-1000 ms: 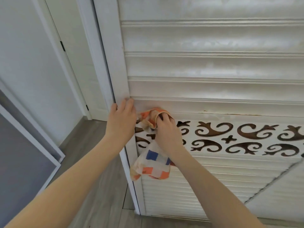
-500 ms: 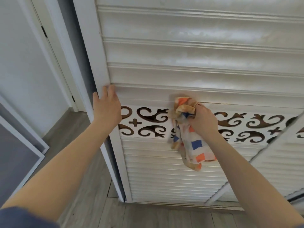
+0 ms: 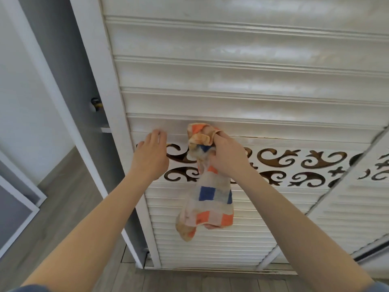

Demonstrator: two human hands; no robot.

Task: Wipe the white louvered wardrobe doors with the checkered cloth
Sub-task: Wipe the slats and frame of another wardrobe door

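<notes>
The right hand [image 3: 228, 159] grips the checkered cloth [image 3: 210, 199] against the ledge above the wardrobe door [image 3: 231, 81]'s cut-out band [image 3: 294, 163] — the left hand [image 3: 150, 157] rests flat-fingered beside it. Probably midway: the lower slats [image 3: 263, 228] and the neighbouring door [image 3: 357, 207] seem left.

We see the checkered cloth [image 3: 210, 199] in orange, blue and off-white squares against the glossy white louvered door [image 3: 231, 81], its dark brown scroll cutouts [image 3: 280, 159] on white; grey wood-grain floor [image 3: 69, 186].

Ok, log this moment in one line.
right hand: grips checkered cloth, bunched end against louvered wardrobe door | left hand: open, by scrollwork band
</notes>
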